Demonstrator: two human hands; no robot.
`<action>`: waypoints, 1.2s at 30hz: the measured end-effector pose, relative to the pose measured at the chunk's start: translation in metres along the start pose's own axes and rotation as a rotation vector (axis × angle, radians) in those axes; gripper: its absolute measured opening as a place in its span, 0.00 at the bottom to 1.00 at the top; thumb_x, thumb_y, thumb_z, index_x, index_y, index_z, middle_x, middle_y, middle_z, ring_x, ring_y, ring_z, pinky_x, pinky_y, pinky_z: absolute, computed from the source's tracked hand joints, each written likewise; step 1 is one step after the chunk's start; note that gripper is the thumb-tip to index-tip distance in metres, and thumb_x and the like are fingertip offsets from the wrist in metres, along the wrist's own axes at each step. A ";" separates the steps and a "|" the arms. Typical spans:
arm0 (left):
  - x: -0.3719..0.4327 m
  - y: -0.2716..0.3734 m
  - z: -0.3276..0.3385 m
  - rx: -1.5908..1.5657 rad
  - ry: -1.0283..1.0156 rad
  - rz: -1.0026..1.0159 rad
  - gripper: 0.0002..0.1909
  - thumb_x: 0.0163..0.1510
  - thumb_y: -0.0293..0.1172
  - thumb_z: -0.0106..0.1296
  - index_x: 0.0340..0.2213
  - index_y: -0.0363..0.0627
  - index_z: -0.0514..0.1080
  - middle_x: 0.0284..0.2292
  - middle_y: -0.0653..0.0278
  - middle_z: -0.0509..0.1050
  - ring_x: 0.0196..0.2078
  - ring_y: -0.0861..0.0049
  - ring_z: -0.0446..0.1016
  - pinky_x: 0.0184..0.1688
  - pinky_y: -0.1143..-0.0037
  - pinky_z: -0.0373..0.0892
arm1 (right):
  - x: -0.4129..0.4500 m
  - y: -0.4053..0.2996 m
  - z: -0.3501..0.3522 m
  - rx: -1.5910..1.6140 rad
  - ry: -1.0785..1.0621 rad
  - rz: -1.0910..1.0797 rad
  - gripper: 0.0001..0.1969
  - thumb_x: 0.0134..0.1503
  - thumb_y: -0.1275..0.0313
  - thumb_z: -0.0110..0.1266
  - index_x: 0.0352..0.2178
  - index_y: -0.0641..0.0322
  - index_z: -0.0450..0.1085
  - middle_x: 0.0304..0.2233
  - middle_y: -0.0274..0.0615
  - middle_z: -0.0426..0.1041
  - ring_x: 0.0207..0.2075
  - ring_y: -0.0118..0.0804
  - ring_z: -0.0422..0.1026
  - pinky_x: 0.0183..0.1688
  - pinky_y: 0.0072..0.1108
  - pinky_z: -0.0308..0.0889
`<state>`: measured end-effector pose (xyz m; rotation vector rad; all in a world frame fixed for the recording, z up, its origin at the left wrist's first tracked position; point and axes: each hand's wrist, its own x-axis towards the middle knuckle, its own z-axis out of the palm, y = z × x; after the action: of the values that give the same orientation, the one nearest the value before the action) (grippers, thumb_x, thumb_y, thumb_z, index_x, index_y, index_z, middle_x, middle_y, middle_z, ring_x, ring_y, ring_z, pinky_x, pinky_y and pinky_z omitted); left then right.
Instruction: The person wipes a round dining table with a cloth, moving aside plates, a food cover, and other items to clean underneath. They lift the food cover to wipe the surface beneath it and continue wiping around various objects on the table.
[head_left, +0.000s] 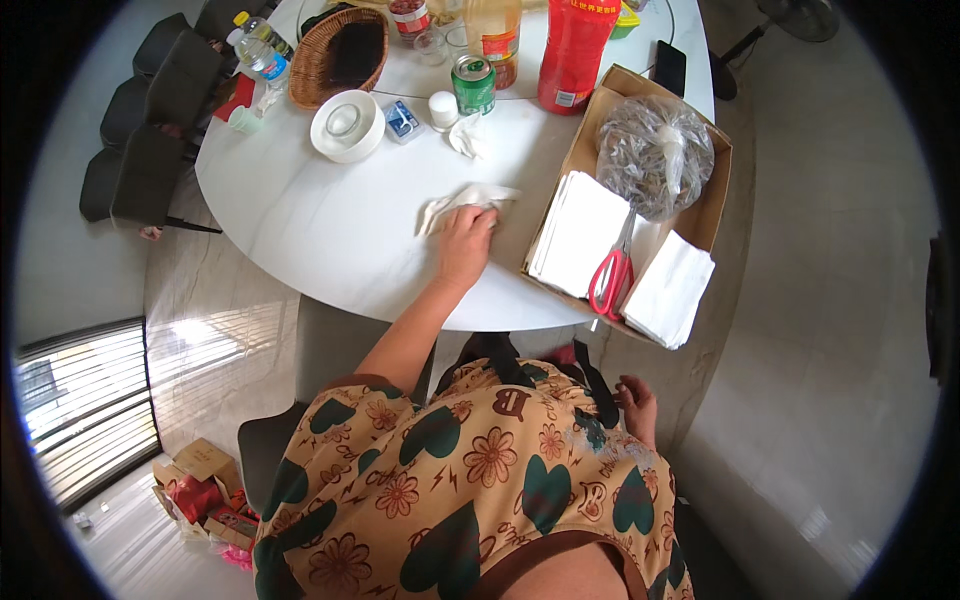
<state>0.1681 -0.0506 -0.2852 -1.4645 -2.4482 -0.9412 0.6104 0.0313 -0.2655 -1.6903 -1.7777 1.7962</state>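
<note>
In the head view my left hand (466, 244) lies on the round white marble-look table (322, 225), its fingers closed on a crumpled white cloth or paper tissue (457, 201) spread against the top. My right hand (637, 405) hangs beside my body, off the table, with loosely bent fingers and nothing visible in it. Beyond the left hand are a second crumpled tissue (469, 136), a small white jar (443, 111) and a green drink can (474, 86). A cardboard tray (568, 161) to the right holds stacked white paper (581, 232), red-handled scissors (613, 281) and a knotted plastic bag (637, 150).
Stacked white bowls (347, 127), a blue floss-pick box (403, 120), a wicker basket (307, 67), clear bottles (261, 56) and a large red bottle (574, 52) stand farther back. A black phone (670, 69) lies behind the tray. Grey chairs (184, 82) stand left; a fan (799, 19) is far right.
</note>
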 end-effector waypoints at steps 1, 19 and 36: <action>0.014 0.001 0.006 -0.005 -0.014 0.034 0.18 0.47 0.23 0.53 0.43 0.45 0.72 0.43 0.61 0.70 0.47 0.62 0.68 0.49 0.68 0.66 | 0.003 -0.005 -0.001 -0.064 -0.007 -0.013 0.13 0.60 0.71 0.53 0.44 0.68 0.71 0.35 0.42 0.77 0.32 0.29 0.76 0.35 0.21 0.71; 0.191 0.004 0.084 0.243 0.006 -0.043 0.17 0.50 0.29 0.53 0.42 0.40 0.70 0.45 0.61 0.70 0.51 0.65 0.67 0.53 0.67 0.64 | 0.100 -0.001 -0.079 -0.090 0.081 0.026 0.17 0.52 0.83 0.48 0.45 0.73 0.70 0.37 0.43 0.77 0.35 0.31 0.75 0.38 0.23 0.71; 0.167 0.003 0.087 0.216 -0.055 -0.043 0.14 0.51 0.27 0.46 0.41 0.41 0.72 0.45 0.62 0.71 0.52 0.66 0.66 0.51 0.68 0.64 | 0.097 -0.029 -0.086 -0.211 0.092 -0.066 0.15 0.55 0.78 0.50 0.44 0.73 0.71 0.38 0.44 0.78 0.39 0.31 0.74 0.43 0.24 0.68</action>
<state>0.1010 0.1252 -0.2834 -1.3869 -2.5359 -0.6271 0.6175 0.1635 -0.2759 -1.7318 -2.0182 1.5249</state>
